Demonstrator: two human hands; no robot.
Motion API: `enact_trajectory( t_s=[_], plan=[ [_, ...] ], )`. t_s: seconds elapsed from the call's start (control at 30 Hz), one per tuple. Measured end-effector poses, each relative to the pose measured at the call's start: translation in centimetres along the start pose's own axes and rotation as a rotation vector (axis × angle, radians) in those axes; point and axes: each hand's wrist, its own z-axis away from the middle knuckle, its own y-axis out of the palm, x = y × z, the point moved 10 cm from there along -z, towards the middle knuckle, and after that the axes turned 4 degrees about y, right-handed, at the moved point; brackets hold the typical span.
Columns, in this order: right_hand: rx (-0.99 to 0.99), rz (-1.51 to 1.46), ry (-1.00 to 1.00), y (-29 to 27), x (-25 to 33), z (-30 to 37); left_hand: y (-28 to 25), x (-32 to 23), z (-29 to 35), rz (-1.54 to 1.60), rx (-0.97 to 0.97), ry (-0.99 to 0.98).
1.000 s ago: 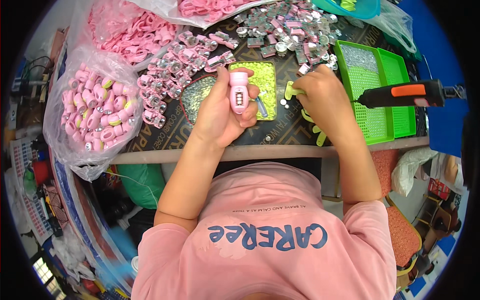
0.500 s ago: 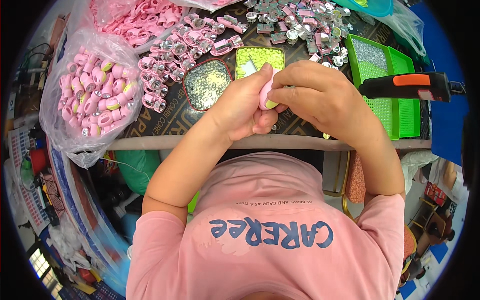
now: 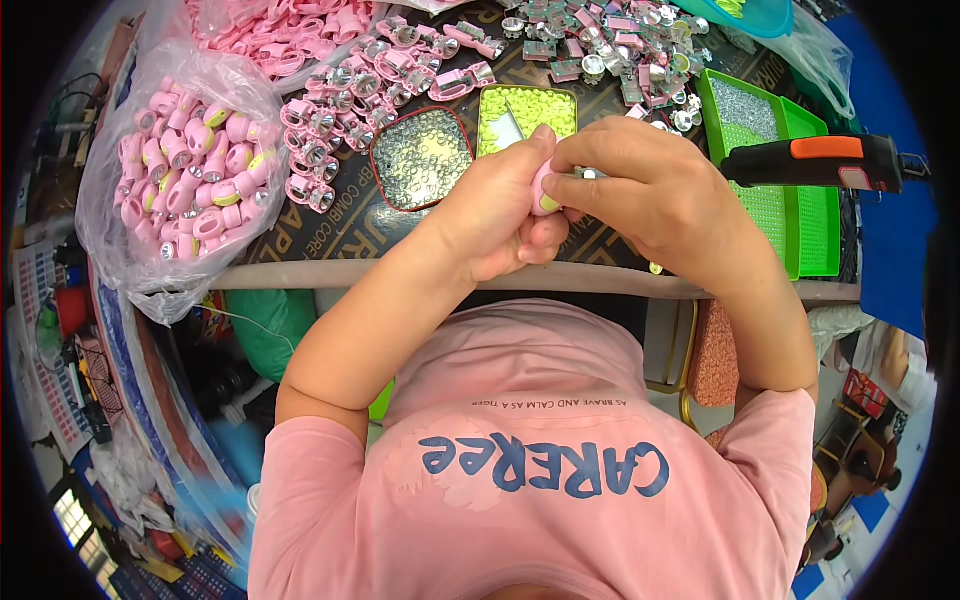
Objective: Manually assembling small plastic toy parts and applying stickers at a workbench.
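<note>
Over the table's near edge, both of my hands are closed around one small pink plastic flashlight [image 3: 544, 194] with a yellow-green patch on its lower end. My left hand [image 3: 495, 210] wraps it from the left, the thumb lying along its top. From the right, the thumb and fingertips of my right hand [image 3: 650, 190] press on its side and cover part of it. Just beyond the hands is a square tin [image 3: 530, 92] of yellow-green pieces, with a red-rimmed tin [image 3: 375, 165] of small clear discs to its left.
A clear bag [image 3: 105, 225] of pink flashlights stands at the left. Open pink bodies with reflectors [image 3: 345, 90] and loose circuit parts [image 3: 655, 60] cover the far side. At right, a black-and-orange electric screwdriver [image 3: 825, 162] juts over green trays [image 3: 820, 255] holding small silvery pieces.
The whole view has shifted slightly. Both hands keep their hold on the flashlight, and the right fingers now cover a little more of it.
</note>
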Motion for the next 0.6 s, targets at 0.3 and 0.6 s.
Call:
enact_trajectory(
  t_s=[0.3,0.6],
  plan=[
    [-0.199,-0.057,0.194,0.5,-0.1,2.1,0.5,-2.2,0.4,0.246,-0.198,0.295],
    [-0.567,0.171,0.385,-0.1,0.2,5.1,2.2,-1.1,-0.7,0.377,0.049,0.472]
  ],
)
